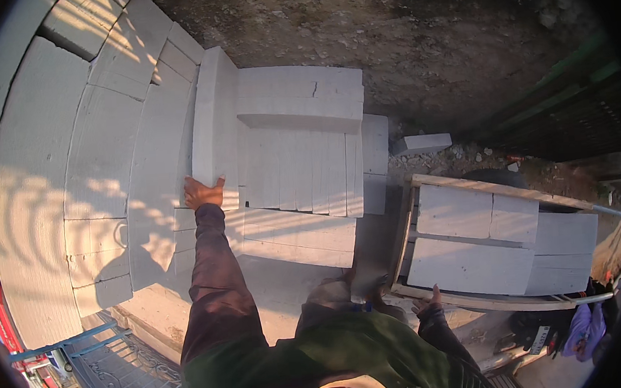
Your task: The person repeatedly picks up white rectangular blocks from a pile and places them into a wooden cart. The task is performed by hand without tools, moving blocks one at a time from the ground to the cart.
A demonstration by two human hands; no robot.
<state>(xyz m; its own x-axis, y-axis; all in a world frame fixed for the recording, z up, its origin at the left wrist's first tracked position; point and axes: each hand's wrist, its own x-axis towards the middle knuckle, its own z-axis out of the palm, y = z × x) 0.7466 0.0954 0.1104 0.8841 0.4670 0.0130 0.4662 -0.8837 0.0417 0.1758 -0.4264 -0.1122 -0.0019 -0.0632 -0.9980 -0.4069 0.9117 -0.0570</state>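
My left hand [205, 193] reaches forward and grips the near end of a long white lightweight block [213, 118]. That block lies lengthwise on the stack, its far end pointing away from me. Beside it on the right, another white block [300, 114] lies crosswise at the back, above a row of upright-edged blocks [297, 167]. My right hand [427, 299] is low at the right with its fingers apart and nothing in them. It is nearest to the wooden-framed cart [405, 230], which carries several flat white blocks [469, 263].
A large stack of white blocks [31, 172] fills the left side. A loose block [423, 143] lies on rubble beyond the cart. A metal gate [135, 375] stands at lower left, and a purple cloth [582, 329] hangs at lower right. Dark ground [384, 20] stretches along the back.
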